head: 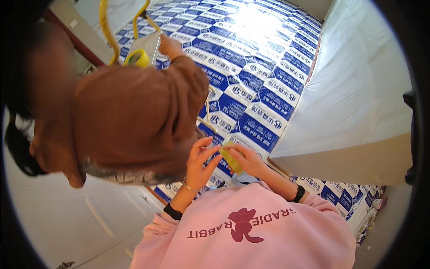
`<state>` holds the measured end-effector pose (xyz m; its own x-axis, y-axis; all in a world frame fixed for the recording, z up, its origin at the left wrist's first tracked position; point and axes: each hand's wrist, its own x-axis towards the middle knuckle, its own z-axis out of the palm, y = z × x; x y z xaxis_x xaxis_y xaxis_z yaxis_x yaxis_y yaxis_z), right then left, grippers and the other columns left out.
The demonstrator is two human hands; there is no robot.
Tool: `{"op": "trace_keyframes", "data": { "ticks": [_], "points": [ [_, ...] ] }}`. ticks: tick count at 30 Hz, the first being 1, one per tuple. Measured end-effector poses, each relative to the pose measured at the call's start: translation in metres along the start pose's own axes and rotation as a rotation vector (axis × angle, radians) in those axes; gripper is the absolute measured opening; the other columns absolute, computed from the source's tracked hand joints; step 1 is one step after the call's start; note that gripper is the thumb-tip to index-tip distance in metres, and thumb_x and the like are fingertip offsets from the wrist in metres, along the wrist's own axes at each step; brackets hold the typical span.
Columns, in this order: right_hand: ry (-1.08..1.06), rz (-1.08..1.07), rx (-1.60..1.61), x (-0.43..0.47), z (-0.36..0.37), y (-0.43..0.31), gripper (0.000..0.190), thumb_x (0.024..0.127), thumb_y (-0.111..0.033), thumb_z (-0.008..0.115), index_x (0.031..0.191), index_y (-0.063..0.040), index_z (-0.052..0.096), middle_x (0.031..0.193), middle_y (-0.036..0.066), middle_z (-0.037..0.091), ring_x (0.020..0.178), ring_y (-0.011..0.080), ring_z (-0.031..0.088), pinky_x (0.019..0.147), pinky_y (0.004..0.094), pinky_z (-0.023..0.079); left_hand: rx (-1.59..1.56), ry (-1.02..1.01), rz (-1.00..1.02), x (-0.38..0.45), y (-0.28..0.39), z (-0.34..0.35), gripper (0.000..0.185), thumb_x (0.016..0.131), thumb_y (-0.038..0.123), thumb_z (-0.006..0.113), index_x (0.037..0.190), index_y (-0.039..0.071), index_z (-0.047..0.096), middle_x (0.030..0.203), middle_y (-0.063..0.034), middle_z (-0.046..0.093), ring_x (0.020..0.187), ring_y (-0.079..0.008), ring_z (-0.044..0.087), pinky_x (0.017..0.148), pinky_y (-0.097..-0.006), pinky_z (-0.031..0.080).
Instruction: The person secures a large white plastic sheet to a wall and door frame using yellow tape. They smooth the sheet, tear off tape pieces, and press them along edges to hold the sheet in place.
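My right hand [247,160] grips a thin yellow-green piece [231,156] between thumb and fingers, in front of my pink sweatshirt. I cannot tell whether the piece is tape or something else. Just left of it is my left hand [201,164], its fingers spread and a fingertip close to the piece's upper edge; it seems to hold nothing. Both wrists wear black bands, and a thin bracelet circles the left one.
A co-worker in a brown top [134,117] stands close on the left, a hand [169,47] at a pale flat board [153,47]. Near it are a yellow tape roll [138,59] and yellow tubes [109,33]. Printed blue-and-white sheeting [235,70] covers the floor; plastic film [356,84] hangs right.
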<state>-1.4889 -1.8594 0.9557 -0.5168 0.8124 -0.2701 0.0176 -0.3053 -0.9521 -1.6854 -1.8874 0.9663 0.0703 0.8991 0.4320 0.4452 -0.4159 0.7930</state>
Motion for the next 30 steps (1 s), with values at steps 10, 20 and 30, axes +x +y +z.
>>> {"op": "trace_keyframes", "data": {
  "ticks": [10,20,30],
  "points": [
    [0.064,0.001,-0.369,0.02,-0.125,-0.013,0.032,0.098,-0.036,0.045,0.122,-0.016,0.055,0.091,0.017,0.067,0.079,0.0358,0.066,0.07,0.0392,0.052,-0.05,-0.287,0.01,0.116,-0.018,0.105,0.024,0.079,0.005,0.072,0.103,0.005,0.07,0.095,-0.0104,0.065,0.08,-0.0231,0.065,0.069,-0.0293,0.052],
    [0.21,0.025,-0.356,-0.002,-0.176,-0.004,0.036,0.098,-0.037,0.045,0.124,-0.014,0.054,0.1,0.021,0.065,0.089,0.0392,0.063,0.077,0.0396,0.05,-0.029,-0.498,0.173,0.161,-0.011,0.172,0.015,0.079,0.009,0.072,0.094,0.005,0.07,0.085,-0.0107,0.065,0.072,-0.0248,0.065,0.062,-0.0304,0.052],
    [0.032,0.076,-0.361,-0.01,-0.182,0.012,0.039,0.099,-0.039,0.042,0.123,-0.012,0.057,0.106,0.016,0.066,0.096,0.0314,0.063,0.085,0.0361,0.048,-0.251,-0.503,-0.24,0.13,-0.006,0.165,0.019,0.085,0.01,0.069,0.103,0.003,0.064,0.083,-0.0076,0.064,0.067,-0.0154,0.062,0.061,-0.0256,0.049]
  ]
}}
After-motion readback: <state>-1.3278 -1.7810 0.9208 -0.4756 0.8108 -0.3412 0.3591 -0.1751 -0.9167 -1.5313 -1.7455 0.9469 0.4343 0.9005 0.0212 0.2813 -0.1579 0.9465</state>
